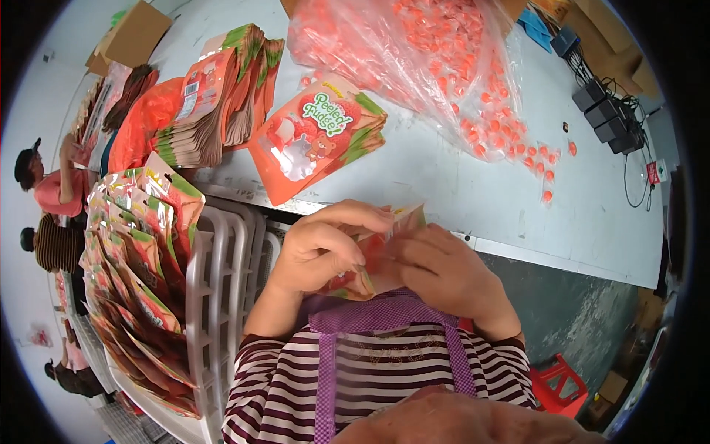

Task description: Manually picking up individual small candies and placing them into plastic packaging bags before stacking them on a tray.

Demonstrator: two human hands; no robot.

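An orange, glossy plastic candy pouch (381,255) sits clamped between both hands, left hand (322,248) and right hand (444,274) pressed together, short of the white desk (444,185).

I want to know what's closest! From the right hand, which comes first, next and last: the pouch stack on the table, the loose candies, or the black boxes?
From the right hand:
1. Pouch stack, on the table, ahead and left.
2. Loose candies, ahead and right.
3. Black boxes, far right table edge.

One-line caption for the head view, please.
Both hands, left hand and right hand, pinch an orange candy pouch beside a white table holding stacked pouches.
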